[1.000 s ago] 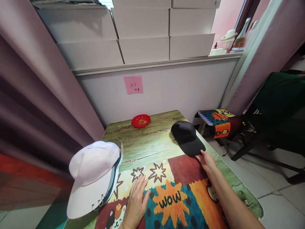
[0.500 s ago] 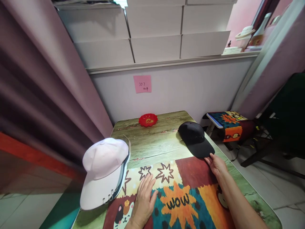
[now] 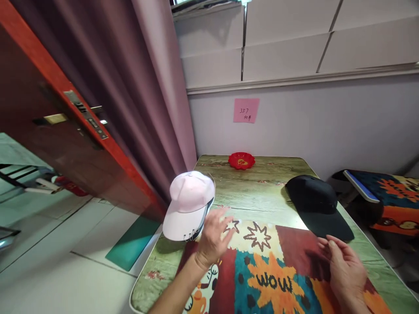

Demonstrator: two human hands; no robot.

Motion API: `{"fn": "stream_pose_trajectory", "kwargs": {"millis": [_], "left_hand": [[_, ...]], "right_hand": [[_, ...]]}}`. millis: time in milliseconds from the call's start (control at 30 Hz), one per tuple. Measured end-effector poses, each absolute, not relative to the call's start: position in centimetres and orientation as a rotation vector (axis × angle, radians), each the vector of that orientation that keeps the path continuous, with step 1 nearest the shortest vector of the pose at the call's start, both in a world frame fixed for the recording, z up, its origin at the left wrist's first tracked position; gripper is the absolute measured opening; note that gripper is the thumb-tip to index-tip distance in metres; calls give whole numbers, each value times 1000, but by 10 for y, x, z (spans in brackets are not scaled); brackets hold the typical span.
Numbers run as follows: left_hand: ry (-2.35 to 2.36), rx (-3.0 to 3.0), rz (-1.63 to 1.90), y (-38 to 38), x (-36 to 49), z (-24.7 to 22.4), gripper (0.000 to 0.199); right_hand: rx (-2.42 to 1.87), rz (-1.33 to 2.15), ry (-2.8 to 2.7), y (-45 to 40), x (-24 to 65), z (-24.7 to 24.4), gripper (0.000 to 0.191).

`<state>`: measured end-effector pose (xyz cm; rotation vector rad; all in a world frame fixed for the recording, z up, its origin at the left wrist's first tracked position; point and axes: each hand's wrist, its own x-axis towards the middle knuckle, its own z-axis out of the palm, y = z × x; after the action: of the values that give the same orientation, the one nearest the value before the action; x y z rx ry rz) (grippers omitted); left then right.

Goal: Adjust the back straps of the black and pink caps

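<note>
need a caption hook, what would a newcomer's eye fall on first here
Probably the colourful mat with its orange WOW burst, on the near part of the table. Then the contrast of the white cap at the table's left and the black cap at its right. The red dish stands out near the far edge.

From here I see one viewpoint, worn on the person's head above the table's [image 3: 248, 192] near side. It looks forward and down across the tabletop, close over the left hand [image 3: 214, 240] and right hand [image 3: 345, 266], and reaches the pink note [image 3: 246, 110] beyond the table and the open door [image 3: 55, 100] left of it.
</note>
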<state>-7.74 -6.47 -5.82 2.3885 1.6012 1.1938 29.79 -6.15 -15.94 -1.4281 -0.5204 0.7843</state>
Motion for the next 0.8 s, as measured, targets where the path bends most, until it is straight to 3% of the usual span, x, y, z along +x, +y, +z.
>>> {"fn": "stream_pose_trajectory", "kwargs": {"millis": [133, 233, 333, 433, 567, 800], "left_hand": [[2110, 2066, 1491, -19, -135, 16, 49], [2384, 1789, 1212, 11, -174, 43, 88], [2392, 1646, 831, 29, -191, 42, 102], [2340, 1704, 676, 36, -190, 29, 85], [2431, 1735, 775, 34, -186, 20, 50], [2391, 1742, 1192, 21, -195, 31, 44]], "right_hand": [[-1462, 772, -722, -49, 267, -129, 52], [-1358, 867, -793, -37, 241, -118, 54], [-1259, 1023, -812, -32, 219, -118, 52], [-1212, 1148, -799, -32, 207, -125, 51], [-1198, 1220, -777, -35, 205, -131, 51], [-1143, 1234, -702, -37, 203, -111, 50]]}}
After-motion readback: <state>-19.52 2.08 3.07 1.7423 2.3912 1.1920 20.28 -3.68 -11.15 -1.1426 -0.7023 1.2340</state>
